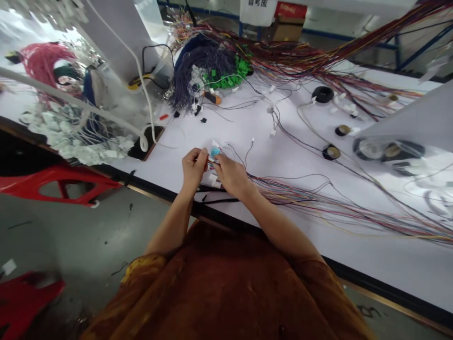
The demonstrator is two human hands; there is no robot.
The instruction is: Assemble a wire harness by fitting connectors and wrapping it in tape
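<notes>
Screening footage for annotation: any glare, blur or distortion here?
Head view: the upper-left corner and far-right tabletop look washed out; detail on the wires between left hand and right hand is too small and soft to make out; the floor is clearly dimmer than the tabletop.

I saw one camera at work, worn on the person's head, facing forward and steeply down past the rust-brown shirt (240,278) along the bottom edge. It looked from fairly close above, with the left grip (194,167) and the right grip (231,174) near mid-view, yet its sweep was wide: across the tabletop (177,141) to a cardboard box (288,31) beyond, and down to the floor (116,231) at lower left.
</notes>
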